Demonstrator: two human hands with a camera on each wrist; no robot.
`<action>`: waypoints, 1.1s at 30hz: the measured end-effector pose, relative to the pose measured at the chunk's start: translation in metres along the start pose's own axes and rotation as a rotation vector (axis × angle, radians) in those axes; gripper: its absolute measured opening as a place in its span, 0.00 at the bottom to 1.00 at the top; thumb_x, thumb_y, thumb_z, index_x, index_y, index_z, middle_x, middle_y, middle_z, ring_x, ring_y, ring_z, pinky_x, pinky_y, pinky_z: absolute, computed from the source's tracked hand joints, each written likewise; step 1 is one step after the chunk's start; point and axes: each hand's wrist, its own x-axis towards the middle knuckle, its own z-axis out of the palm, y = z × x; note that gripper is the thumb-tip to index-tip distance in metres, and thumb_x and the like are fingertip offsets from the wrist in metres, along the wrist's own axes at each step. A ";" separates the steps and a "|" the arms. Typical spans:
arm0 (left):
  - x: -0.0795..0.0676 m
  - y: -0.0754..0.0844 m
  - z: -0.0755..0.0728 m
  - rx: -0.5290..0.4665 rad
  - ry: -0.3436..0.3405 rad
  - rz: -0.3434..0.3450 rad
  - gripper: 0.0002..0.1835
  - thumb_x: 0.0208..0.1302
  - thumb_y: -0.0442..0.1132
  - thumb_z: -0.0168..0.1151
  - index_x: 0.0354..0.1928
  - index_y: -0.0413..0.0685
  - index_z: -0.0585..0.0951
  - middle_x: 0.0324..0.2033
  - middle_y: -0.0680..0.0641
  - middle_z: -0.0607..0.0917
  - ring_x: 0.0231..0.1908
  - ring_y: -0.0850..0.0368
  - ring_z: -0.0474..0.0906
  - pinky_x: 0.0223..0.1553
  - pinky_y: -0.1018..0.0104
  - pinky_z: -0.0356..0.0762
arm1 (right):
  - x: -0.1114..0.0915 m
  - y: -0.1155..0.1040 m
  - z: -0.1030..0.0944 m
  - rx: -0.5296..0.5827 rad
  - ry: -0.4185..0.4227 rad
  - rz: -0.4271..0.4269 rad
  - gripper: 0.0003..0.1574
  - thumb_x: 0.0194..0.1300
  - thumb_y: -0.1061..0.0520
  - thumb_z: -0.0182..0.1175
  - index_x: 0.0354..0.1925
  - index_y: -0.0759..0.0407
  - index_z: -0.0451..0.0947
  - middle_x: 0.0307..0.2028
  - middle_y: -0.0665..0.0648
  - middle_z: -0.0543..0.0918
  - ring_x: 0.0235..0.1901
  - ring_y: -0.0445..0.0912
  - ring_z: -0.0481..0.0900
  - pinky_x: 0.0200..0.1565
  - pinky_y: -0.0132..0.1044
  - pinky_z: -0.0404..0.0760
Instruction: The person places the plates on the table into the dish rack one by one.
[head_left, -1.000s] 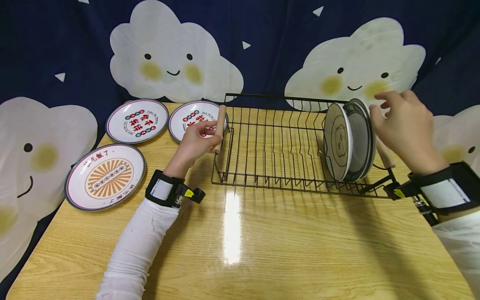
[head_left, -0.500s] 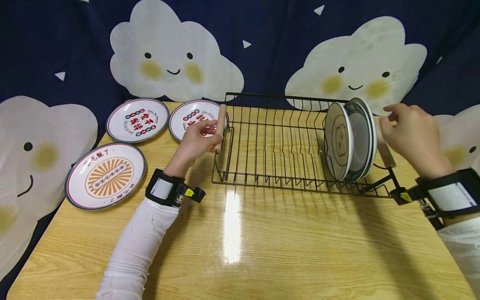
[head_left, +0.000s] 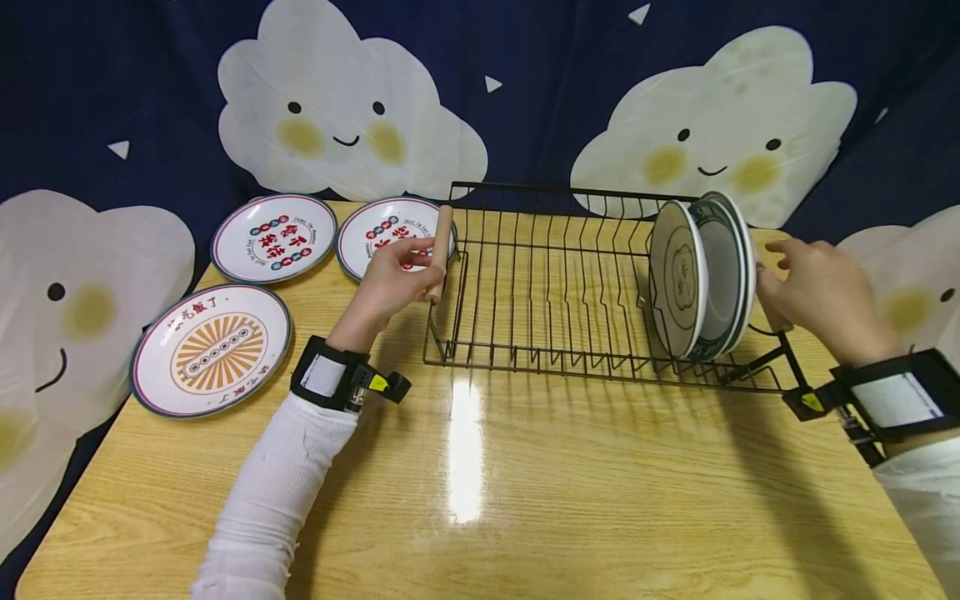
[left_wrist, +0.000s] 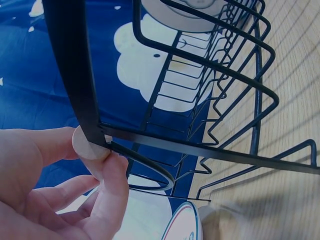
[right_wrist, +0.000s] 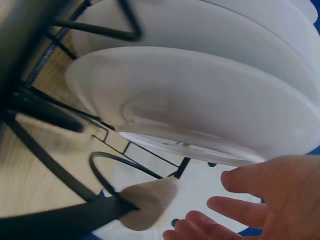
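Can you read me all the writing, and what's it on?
"吃飯了": front-left plate, upper part; character before it unclear, lower row blurred.
Red characters and tiny lettering on back-left plate and plate behind the left hand: too small to read.
Middle mark on racked plate: too blurred.
Yellow wrist tag: too small.

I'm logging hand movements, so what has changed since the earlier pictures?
In the head view, the right hand has moved down and slightly rightward, near the right wooden handle, holding nothing. The left hand still grips the left wooden handle; the rack and plates on the table look unmoved.
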 end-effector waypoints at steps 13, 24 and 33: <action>-0.001 0.000 0.000 -0.003 0.004 0.000 0.27 0.56 0.29 0.59 0.60 0.44 0.72 0.43 0.40 0.75 0.30 0.58 0.76 0.26 0.73 0.80 | -0.004 0.008 0.014 -0.020 -0.027 0.004 0.27 0.65 0.50 0.48 0.50 0.73 0.70 0.37 0.75 0.76 0.34 0.65 0.73 0.29 0.56 0.70; -0.001 0.001 0.000 -0.013 0.005 0.005 0.26 0.57 0.29 0.59 0.60 0.43 0.71 0.43 0.39 0.75 0.30 0.59 0.76 0.25 0.74 0.79 | -0.005 0.014 0.017 -0.047 -0.029 -0.037 0.25 0.64 0.53 0.49 0.50 0.73 0.70 0.36 0.74 0.77 0.31 0.63 0.74 0.26 0.55 0.71; -0.002 0.001 0.001 0.003 0.007 0.002 0.26 0.58 0.31 0.59 0.61 0.45 0.71 0.44 0.40 0.75 0.30 0.60 0.77 0.29 0.69 0.82 | -0.008 0.018 0.016 -0.044 -0.052 -0.045 0.27 0.66 0.51 0.44 0.53 0.71 0.68 0.39 0.76 0.77 0.38 0.67 0.74 0.30 0.60 0.70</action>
